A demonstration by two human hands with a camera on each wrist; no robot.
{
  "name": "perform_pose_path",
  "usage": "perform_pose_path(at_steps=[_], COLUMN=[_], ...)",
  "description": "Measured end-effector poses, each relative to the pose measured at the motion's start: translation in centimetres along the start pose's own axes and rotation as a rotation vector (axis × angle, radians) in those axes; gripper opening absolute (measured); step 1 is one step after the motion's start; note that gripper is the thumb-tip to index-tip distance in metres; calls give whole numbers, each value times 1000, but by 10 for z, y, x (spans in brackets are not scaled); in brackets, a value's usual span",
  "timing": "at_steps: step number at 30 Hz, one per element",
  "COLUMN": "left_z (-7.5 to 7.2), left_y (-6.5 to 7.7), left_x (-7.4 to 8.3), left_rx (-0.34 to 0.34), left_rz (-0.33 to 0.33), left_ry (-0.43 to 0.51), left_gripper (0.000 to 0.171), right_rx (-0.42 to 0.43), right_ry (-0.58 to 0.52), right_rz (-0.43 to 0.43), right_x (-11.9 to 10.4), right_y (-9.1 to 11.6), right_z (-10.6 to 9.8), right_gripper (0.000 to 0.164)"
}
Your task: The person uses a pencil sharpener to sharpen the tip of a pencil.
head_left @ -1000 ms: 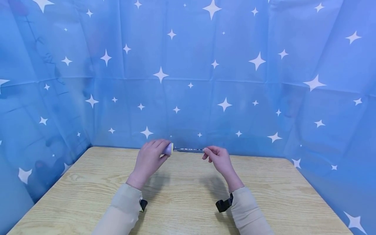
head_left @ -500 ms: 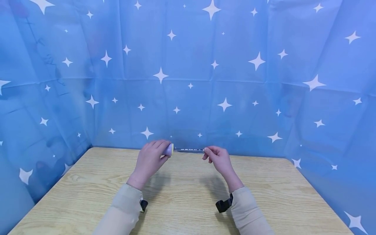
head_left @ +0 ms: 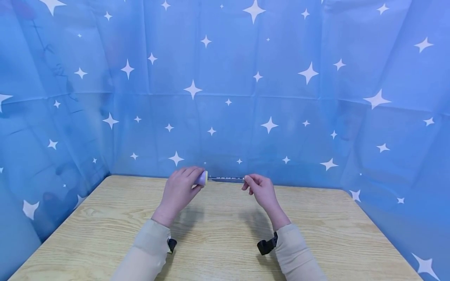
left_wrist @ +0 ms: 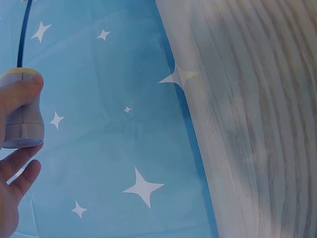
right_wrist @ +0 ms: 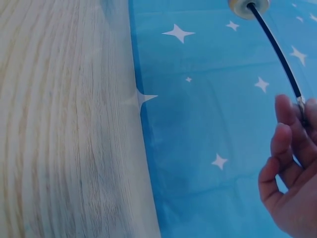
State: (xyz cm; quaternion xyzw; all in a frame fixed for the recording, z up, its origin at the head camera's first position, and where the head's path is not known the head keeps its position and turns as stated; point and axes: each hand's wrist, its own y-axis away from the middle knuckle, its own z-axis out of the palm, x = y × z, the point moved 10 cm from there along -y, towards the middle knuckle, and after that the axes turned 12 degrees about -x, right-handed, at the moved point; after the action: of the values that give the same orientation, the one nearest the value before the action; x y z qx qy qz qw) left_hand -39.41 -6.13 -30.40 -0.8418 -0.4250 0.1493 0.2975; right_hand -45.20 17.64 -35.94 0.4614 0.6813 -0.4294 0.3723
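My left hand (head_left: 177,193) grips a short lavender body (head_left: 200,178) with a yellow rim. The left wrist view shows that body (left_wrist: 24,111) as slightly waisted, with the thumb pressed on its upper part. From its end runs a thin dark shaft or strip (head_left: 226,178) bearing small white print, stretched level towards the right. My right hand (head_left: 261,191) pinches the far end between thumb and forefinger. A small silver metal end (right_wrist: 300,100) shows at those fingertips in the right wrist view. There, the dark length (right_wrist: 278,52) looks bowed.
A wood-grain table (head_left: 225,234) lies under both forearms, and the hands are held near its far edge. Behind it hangs a blue curtain (head_left: 232,58) with white stars. Each wrist wears a black camera mount (head_left: 267,245).
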Motion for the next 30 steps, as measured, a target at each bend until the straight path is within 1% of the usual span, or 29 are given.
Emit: perform_pose_path(at_steps=[5,13,19,26,30], left_z=[0,1,1,2,3], left_y=[0,1,1,0,0], left_x=[0,-1,0,2,2], left_rx=[4,11,22,10,6], left_rz=[1,7,15,24,25], left_ry=[0,1,-3,-6,-9], left_gripper=[47,47,45,46,45], right_rx=[13,24,29,24,21], right_ry=[6,9,-4,-57,-78], right_rz=[-3,-44,-14,31,67], right_x=[-2,-5,-1,5,10], right_y=[1,2,1,2,2], right_z=[1,2,2,4,4], right_gripper=[25,25,28,38,40])
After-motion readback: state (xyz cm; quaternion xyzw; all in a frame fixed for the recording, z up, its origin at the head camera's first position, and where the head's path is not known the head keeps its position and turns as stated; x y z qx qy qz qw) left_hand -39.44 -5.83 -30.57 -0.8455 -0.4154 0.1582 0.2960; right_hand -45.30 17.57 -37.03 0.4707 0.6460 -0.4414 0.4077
